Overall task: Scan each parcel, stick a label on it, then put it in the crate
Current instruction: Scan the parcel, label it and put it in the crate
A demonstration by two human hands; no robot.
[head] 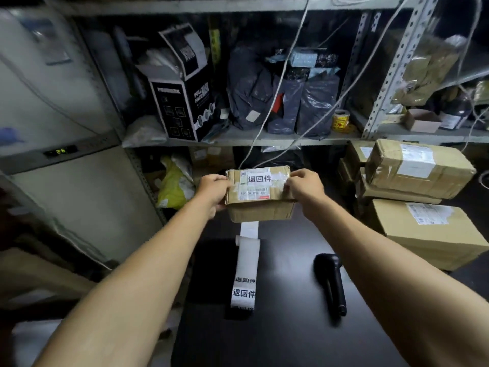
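Small taped brown parcel [260, 193] held level above dark table, white label [259, 178] stuck on top.

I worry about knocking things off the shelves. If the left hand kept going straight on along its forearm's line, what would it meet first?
Probably the small parcel that the left hand already grips; beyond it, likely the dark bags on the shelf, though depth is unclear.

Small print on the parcel [260, 193] shipping label — too fine to read. Left hand [213, 190] fingers pass behind the parcel's end, hidden. The label strip [246, 271] upper end is covered by the parcel. Both forearms — cut off by the bottom edge.
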